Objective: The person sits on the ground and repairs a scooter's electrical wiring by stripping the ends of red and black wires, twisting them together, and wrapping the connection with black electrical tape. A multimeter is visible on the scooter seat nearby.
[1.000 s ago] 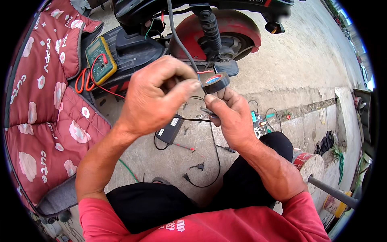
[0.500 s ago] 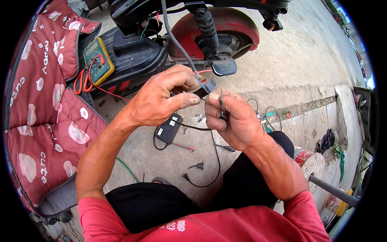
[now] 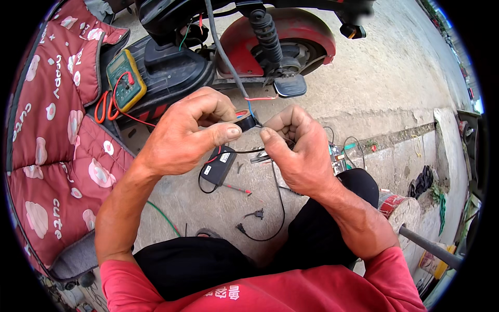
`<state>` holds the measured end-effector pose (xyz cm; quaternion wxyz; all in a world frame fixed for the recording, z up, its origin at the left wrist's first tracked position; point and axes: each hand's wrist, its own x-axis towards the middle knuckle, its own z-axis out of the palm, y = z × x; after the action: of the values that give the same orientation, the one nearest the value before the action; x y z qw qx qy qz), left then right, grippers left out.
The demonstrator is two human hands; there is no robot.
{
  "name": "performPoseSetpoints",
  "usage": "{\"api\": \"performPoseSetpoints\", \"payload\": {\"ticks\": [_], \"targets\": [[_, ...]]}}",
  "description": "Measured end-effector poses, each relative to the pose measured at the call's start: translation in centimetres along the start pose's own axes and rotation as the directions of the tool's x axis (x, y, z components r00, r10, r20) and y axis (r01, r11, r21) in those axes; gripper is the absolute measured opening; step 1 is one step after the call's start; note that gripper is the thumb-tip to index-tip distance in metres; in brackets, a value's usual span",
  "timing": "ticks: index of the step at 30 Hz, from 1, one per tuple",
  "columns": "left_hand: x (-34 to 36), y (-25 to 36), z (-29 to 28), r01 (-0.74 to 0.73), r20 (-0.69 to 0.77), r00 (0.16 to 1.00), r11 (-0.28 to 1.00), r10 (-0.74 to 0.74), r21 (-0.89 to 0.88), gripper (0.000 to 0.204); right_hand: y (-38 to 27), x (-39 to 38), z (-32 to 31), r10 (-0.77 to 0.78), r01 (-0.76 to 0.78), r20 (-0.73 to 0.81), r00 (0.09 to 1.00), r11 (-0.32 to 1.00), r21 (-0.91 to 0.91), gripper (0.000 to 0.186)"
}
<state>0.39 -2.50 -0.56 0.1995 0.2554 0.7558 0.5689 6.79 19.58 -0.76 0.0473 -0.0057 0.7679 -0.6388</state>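
two thumbs nearly meet in front of us, tip toward tip, with a small gap between them. our left hand (image 3: pixel 182 136) has its fingers curled shut around a roll of black tape (image 3: pixel 245 122), the thumb stretched out below it and the roll only partly showing between the knuckles. our right hand (image 3: pixel 299 153) is closed into a loose fist beside it, pinching thin wires; just what lies inside that fist we cannot tell. a grey cable (image 3: pixel 226 57) comes down from the scooter to the spot between our hands, where a red wire (image 3: pixel 260 98) and a blue one branch off it. below the hands, on the concrete ground (image 3: pixel 374 88), lies a small black box (image 3: pixel 219 165) with a white label, and a black lead (image 3: pixel 270 218) curls toward our knees. farther out, the red rear fender (image 3: pixel 291 28) and black shock spring (image 3: pixel 266 32) of the scooter stand ahead, a yellow multimeter (image 3: pixel 125 78) with red leads rests on the footboard, and a red quilted cover (image 3: pixel 47 135) with pale shapes fills the left side.
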Motion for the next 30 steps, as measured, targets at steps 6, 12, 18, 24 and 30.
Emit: {"api": "performPoseSetpoints", "payload": {"ticks": [6, 12, 18, 24, 30], "targets": [[0.1, 0.8, 0.2, 0.025, -0.110, 0.994, 0.996, -0.015, 0.088, 0.032, 0.7, 0.1, 0.4, -0.059, 0.056, -0.068, 0.996, 0.997, -0.052, 0.017], [-0.1, 1.7, 0.4, 0.055, -0.111, 0.993, 0.993, -0.043, 0.100, 0.026, 0.7, -0.1, 1.1, -0.046, 0.057, -0.103, 0.994, 0.993, 0.106, 0.021], [-0.2, 2.0, 0.4, 0.043, -0.102, 0.995, 0.978, -0.022, 0.205, 0.024, 0.6, -0.1, 0.6, -0.013, 0.017, -0.078, 0.997, 0.998, 0.057, 0.019], [-0.1, 0.7, 0.6, -0.100, 0.012, 0.995, 0.988, 0.099, 0.115, 0.024, 0.5, 0.1, 0.2, -0.019, 0.026, -0.086, 0.996, 0.996, 0.084, 0.015], [-0.5, 0.9, 0.9, -0.019, -0.026, 1.000, 0.998, 0.017, -0.054, 0.023, 0.3, 0.2, 0.2, -0.042, 0.052, -0.136, 0.990, 0.996, 0.072, 0.012]]}}
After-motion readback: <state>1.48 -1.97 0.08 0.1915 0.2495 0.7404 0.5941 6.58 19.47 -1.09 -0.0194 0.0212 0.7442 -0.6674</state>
